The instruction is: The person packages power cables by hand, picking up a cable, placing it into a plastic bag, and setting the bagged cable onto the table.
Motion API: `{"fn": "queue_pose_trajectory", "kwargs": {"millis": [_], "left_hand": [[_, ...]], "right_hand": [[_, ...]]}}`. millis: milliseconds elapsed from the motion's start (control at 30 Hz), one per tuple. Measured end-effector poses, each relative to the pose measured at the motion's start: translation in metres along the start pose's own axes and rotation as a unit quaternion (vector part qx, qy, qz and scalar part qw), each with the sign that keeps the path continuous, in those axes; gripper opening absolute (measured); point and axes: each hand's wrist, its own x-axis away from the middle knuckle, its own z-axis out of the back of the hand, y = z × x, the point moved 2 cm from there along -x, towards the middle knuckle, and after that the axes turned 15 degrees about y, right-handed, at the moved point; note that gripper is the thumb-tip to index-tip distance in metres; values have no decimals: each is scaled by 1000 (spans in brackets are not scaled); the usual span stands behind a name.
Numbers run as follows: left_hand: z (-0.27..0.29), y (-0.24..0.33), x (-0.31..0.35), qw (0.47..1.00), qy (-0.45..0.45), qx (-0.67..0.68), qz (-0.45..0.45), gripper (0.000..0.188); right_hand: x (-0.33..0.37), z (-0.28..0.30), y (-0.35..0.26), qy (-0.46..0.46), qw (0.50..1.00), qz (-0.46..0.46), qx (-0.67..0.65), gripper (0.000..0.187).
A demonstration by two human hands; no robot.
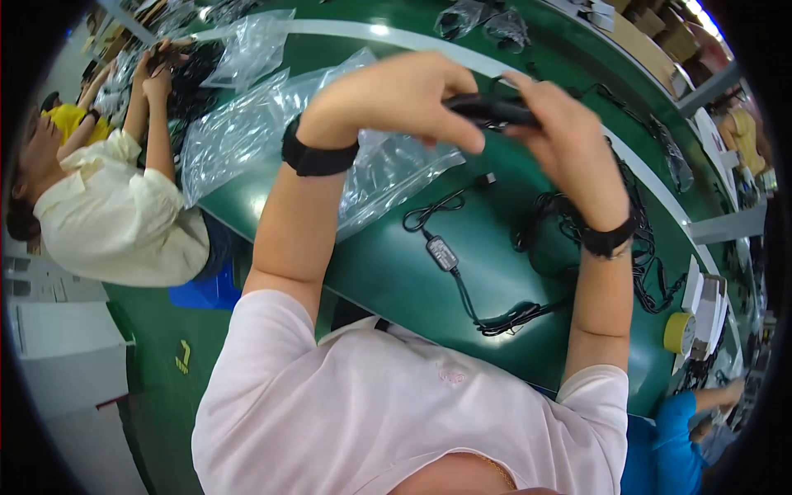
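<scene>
Above the green table, both my hands hold a black cable bundle (493,110), blurred by motion. My left hand (400,97) is closed around its left end. Thumb and fingers of my right hand (573,144) close on the other end. Below them on the table lies a black cable (466,293) with a small labelled inline box (441,253), a plug (487,179) at its far end and a tied coil (516,318) near me. Clear plastic bags (247,132) spread out under and beside my left arm.
A heap of black cables (557,223) lies beside my right forearm. Yellow tape (679,332) and an opened white box (708,318) sit at the right. Co-workers are at the left, a person in a cream shirt (124,214), and lower right, a person in blue (678,437).
</scene>
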Motion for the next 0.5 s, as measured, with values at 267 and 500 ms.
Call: {"fn": "queue_pose_trajectory", "kwargs": {"millis": [267,500], "left_hand": [[13,-33,71,933,265,-184,-161,35],[-52,-89,114,870,326,-368,-47,44]], "right_hand": [[10,47,64,81,967,-237,55,34],[12,4,38,3,951,-216,-221,34]]}}
